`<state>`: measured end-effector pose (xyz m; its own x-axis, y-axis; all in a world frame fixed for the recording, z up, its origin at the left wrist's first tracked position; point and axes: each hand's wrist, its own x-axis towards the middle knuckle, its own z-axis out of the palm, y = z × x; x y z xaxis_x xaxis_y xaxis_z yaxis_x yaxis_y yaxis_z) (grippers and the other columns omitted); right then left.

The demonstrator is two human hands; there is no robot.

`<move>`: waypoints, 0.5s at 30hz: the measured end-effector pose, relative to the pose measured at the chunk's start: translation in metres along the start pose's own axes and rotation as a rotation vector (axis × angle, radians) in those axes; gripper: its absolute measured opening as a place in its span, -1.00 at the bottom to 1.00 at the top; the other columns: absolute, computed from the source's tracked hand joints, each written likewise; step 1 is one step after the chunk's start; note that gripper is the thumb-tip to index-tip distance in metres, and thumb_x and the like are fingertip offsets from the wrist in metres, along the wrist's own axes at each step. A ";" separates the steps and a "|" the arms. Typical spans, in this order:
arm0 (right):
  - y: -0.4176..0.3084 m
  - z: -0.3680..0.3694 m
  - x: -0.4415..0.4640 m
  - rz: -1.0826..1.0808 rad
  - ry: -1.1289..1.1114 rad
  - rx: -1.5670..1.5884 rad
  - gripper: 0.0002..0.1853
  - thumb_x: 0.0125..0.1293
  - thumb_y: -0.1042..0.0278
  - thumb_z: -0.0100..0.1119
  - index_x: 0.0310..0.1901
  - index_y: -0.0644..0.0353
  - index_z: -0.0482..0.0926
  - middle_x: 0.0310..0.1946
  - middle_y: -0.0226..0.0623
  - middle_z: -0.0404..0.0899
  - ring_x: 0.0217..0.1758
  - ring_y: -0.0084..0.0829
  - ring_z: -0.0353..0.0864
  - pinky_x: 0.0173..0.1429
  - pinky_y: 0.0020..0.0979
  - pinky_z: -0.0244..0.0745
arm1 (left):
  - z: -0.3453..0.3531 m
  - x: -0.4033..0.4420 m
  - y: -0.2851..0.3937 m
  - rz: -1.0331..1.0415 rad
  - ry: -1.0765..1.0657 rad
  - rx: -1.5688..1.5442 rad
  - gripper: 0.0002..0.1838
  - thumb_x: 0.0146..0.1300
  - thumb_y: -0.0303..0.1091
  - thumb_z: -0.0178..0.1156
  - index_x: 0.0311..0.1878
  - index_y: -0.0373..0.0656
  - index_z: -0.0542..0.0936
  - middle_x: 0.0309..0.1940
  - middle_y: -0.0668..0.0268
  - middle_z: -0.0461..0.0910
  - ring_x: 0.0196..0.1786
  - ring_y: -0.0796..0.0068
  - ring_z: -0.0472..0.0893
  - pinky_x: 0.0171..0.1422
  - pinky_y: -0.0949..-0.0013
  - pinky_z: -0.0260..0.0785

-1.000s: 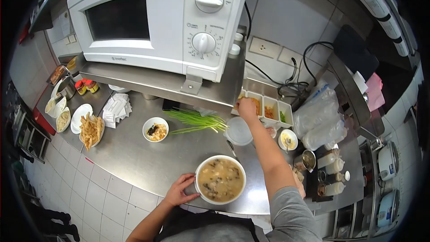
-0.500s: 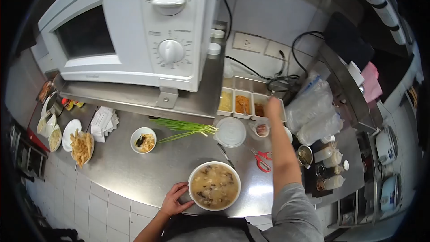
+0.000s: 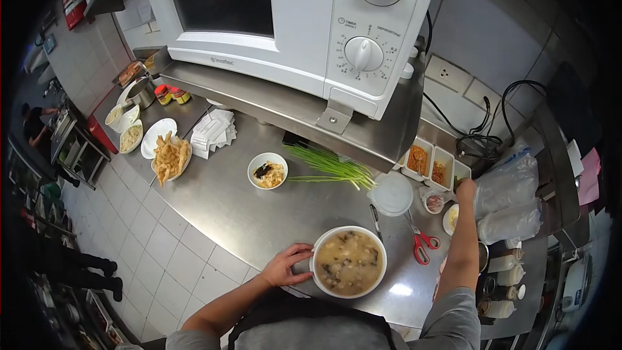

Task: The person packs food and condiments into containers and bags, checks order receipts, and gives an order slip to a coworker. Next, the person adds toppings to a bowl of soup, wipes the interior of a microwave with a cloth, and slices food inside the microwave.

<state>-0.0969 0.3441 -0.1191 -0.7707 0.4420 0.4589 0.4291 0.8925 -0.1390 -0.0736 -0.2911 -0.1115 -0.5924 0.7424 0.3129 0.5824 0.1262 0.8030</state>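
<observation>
A large white bowl point(image 3: 381, 279) of cloudy soup with dark and pale pieces stands near the counter's front edge. My left hand point(image 3: 289, 266) rests against its left side, thumb and fingers spread apart. My right hand point(image 3: 465, 189) reaches into the rightmost white container point(image 3: 460, 167), where a little green shows. Its fingertips are hidden there. Beside it are two containers of orange-brown seasoning point(image 3: 418, 159). Just left of my right forearm sit a small pale dish point(image 3: 451, 219) and a plastic-wrapped cup point(image 3: 433, 202) of pinkish food.
Red-handled scissors point(image 3: 424, 246), a pen point(image 3: 375, 219), a round translucent lid point(image 3: 391, 194) and green onions point(image 3: 334, 167) lie behind the soup. A smaller bowl point(image 3: 267, 171) and a fried-food bowl point(image 3: 171, 158) stand leftward. A microwave point(image 3: 304, 32) overhangs the counter. Squeeze bottles point(image 3: 508, 272) stand right.
My view has turned left, so the counter appears shifted right. My right hand has moved from the brown seasoning container to the rightmost one. My left hand stays against the bowl.
</observation>
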 end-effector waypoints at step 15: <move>-0.266 -0.155 -0.148 0.147 -0.892 1.151 -0.82 0.05 0.54 0.28 -0.25 0.26 0.67 -0.43 -0.33 0.66 -0.39 -0.63 0.58 -0.27 -0.58 0.48 | -0.022 0.090 -0.050 -0.215 0.241 -0.012 -0.79 0.14 -0.49 0.10 -0.15 -0.27 0.57 -0.27 0.12 0.56 -0.28 0.29 0.60 -0.31 0.36 0.42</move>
<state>-0.0240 0.0268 -0.0139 -0.9677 0.0591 -0.2452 0.2523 0.2234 -0.9415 -0.1679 -0.2451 -0.1126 -0.8171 0.5218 0.2452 0.4236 0.2548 0.8693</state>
